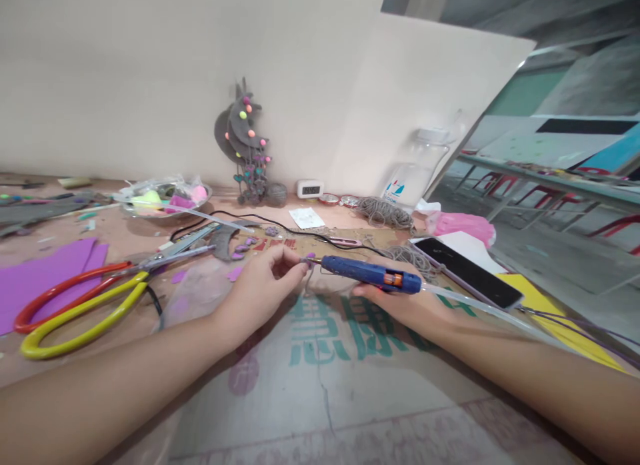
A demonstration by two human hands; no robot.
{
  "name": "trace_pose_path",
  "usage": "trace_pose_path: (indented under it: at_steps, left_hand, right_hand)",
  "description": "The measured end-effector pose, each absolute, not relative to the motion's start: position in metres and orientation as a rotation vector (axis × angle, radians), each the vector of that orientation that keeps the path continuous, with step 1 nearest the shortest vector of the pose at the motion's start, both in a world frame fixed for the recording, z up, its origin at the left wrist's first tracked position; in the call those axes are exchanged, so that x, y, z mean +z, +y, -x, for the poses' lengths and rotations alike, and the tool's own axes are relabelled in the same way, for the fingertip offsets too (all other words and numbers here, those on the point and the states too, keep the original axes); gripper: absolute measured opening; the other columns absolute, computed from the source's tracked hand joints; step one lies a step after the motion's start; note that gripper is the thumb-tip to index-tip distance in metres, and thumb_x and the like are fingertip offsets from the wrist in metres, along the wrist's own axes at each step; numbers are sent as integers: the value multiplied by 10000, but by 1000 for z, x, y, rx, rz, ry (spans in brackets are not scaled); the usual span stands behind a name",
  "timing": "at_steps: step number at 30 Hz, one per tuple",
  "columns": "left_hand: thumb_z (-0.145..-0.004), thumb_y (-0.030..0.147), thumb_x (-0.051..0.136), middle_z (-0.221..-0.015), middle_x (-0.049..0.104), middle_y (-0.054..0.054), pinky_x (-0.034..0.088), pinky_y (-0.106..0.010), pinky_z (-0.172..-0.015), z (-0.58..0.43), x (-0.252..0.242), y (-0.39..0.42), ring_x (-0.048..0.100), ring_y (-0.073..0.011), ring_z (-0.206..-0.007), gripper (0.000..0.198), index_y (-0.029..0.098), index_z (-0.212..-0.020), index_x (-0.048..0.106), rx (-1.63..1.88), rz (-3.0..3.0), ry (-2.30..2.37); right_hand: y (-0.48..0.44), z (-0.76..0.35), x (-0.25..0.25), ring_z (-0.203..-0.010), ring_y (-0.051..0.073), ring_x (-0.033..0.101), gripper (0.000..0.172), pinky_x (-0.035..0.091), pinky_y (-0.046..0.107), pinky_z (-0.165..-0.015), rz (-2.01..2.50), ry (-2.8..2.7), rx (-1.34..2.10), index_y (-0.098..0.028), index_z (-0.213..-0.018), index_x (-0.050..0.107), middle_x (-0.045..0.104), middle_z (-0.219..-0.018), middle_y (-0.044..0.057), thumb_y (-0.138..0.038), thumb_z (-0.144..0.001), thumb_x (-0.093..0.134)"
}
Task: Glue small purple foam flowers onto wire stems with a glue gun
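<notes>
My right hand (pixel 395 302) grips a blue hot glue gun (pixel 367 273) with an orange trigger, its nozzle pointing left. A clear glue stick (pixel 480 308) trails out of its back. My left hand (pixel 270 278) pinches a small purple foam piece (pixel 310 257) right at the nozzle tip. Both hands hover just above a sheet of cardboard (pixel 330 372) with green printed characters.
Red and yellow scissors (pixel 85 298) lie at the left beside purple foam sheets (pixel 45 272). A grey foam ornament (pixel 247 145) with coloured dots stands against the wall. A phone (pixel 467 272), a coil of twine (pixel 385 213), a small clock (pixel 310 188) and a pink bag (pixel 463 226) are to the right.
</notes>
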State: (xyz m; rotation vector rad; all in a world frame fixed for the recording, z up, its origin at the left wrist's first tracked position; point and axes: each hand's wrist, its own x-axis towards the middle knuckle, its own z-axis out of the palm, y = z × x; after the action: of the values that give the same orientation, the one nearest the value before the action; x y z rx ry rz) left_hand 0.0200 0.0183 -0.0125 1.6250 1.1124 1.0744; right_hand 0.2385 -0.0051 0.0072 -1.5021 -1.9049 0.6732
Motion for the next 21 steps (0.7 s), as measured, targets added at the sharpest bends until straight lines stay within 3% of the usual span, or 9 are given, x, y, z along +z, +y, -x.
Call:
trace_pose_path:
  at_steps: [21]
  left_hand:
    - [-778, 301, 550, -672, 579, 17, 374, -209, -571, -20, -11, 17, 507, -107, -607, 142, 169, -728, 529, 1076, -1647, 1106]
  right_hand:
    - [0, -242, 4, -653, 149, 527, 289, 422, 265, -594, 1528, -1901, 694, -179, -741, 543, 570, -697, -8, -458, -711, 612]
